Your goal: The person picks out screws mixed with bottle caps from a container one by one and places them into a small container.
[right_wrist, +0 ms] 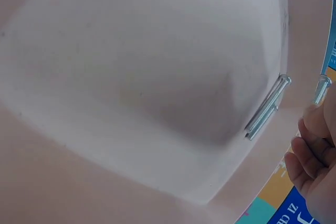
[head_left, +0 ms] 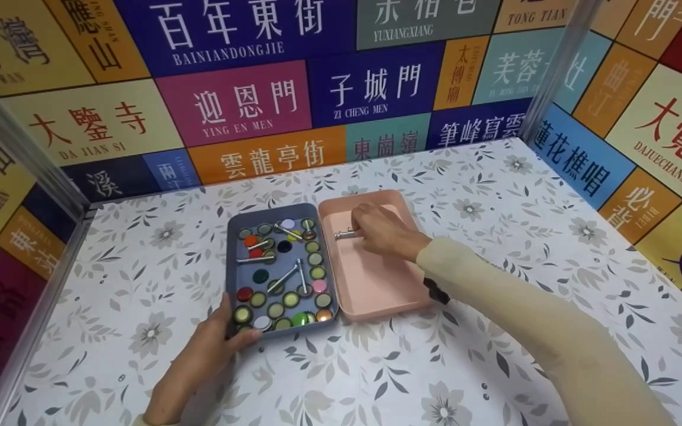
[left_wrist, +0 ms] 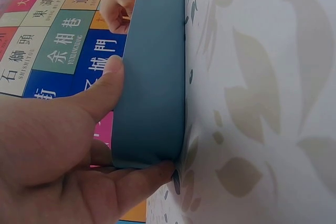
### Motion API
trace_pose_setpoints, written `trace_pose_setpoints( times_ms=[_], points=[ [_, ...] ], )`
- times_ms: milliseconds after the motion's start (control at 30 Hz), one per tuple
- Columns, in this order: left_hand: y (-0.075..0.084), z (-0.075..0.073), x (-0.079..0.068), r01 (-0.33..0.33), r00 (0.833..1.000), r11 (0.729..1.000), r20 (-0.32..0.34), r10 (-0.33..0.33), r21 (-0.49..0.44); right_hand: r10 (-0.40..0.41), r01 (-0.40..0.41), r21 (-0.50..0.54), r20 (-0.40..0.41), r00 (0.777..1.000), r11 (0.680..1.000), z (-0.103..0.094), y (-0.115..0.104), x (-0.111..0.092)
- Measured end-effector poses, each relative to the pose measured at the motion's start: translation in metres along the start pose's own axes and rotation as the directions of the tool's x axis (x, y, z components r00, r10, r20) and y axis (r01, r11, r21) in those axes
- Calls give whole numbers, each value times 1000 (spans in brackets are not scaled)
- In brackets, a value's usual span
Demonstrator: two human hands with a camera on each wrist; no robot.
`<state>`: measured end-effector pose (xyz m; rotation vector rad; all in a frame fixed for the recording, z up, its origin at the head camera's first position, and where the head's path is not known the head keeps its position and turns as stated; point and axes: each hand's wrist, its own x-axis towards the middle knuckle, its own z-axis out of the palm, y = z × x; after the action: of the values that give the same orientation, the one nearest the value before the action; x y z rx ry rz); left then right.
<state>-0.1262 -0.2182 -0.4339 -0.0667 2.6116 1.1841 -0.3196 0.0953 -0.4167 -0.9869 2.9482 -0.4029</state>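
On a floral table inside sign-printed walls, left hand grips blue tray; right hand pinches bolt.

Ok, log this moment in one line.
left hand: grips blue tray; right hand: pinches bolt above pink tray; blue tray: caps, bolts

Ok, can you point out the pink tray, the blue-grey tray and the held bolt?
Pink tray (head_left: pixel 379 281): head view, on its bare inside floor.
Blue-grey tray (left_wrist: pixel 151 74): left wrist view, on its outer side wall.
Held bolt (right_wrist: pixel 321 91): right wrist view, on its shank.
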Motion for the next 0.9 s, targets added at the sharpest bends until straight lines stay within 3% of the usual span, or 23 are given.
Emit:
trace_pose_setpoints(
  times_ms=[433,900],
  points=[
    [0,0,1,-13,1000,1000,1,13,-5,-19,18,-105,-4,1000,994,-2,12,4],
    [0,0,1,-21,1000,1000,-14,20,-13,8,0,-96,81,997,995,0,13,10]
  ],
)
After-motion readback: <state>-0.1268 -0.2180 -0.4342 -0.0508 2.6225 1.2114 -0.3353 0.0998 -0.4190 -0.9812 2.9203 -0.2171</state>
